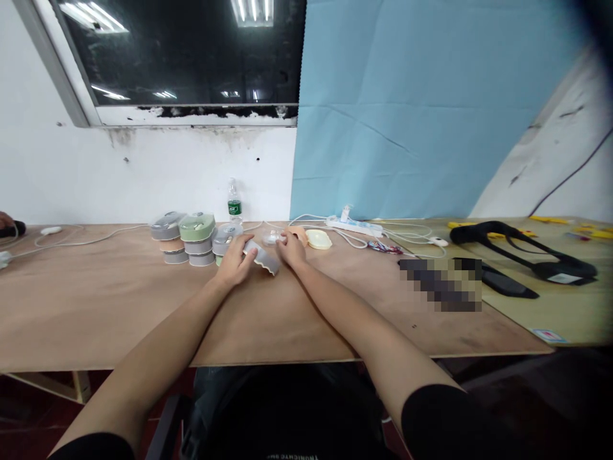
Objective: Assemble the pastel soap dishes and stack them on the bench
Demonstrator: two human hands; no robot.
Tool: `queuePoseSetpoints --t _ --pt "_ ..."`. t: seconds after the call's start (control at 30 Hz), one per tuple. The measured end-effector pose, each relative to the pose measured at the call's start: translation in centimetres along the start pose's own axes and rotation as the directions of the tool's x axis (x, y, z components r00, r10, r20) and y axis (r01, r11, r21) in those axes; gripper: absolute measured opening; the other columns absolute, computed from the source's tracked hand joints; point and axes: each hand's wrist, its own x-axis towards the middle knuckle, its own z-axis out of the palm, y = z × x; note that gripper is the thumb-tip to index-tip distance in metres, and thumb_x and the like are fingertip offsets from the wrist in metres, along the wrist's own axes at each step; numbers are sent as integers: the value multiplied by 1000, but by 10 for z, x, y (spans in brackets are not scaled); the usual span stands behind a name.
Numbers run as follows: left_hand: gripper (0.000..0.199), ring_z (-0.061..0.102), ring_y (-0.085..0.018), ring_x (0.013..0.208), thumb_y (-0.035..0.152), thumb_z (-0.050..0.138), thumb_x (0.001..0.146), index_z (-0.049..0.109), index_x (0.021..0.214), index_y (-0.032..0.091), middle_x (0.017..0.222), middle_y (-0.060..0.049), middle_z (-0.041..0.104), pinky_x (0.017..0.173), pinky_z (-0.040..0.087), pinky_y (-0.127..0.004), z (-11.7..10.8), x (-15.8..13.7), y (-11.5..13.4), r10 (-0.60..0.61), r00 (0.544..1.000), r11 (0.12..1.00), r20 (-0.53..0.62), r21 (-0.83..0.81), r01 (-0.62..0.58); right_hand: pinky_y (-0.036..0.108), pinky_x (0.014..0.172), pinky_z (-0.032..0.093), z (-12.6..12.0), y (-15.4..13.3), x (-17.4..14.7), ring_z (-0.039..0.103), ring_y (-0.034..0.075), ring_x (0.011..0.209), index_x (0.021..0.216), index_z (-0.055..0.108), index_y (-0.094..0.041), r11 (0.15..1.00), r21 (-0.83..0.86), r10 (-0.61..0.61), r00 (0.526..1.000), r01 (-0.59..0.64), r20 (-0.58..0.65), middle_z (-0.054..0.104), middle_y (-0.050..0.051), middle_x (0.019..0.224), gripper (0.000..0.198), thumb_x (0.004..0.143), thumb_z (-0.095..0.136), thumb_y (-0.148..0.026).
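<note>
- Our left hand [234, 262] holds a grey, wavy-edged piece [265, 259] between thumb and fingers, tilted, over the brown table [282, 319].
- Our right hand [293, 249] reaches a clear plastic item [271, 237]; we cannot tell whether it grips.
- Beside it we see a pale yellow tray [319, 239].
- To our left, lidded boxes [197, 229] stand stacked.
</note>
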Motion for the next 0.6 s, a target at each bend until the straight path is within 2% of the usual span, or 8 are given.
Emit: queuePoseSetpoints --t 0.23,0.6 --pt "43 49 -24 118 44 39 95 47 127 16 124 -12 53 100 41 -41 1 0 -1 -8 1000 1000 7 3 7 32 89 43 3 -2 1 58 22 105 116 62 -25 977 -147 -150 988 153 35 67 6 111 30 91 47 -30" --pt "44 49 -24 117 44 39 95 47 127 16 123 -13 53 99 41 -40 1 0 -3 5 1000 1000 -3 -6 -5 32 88 43 1 -2 7 59 22 105 112 65 -25 958 -239 -138 986 156 90 67 6 114 28 91 47 -28"
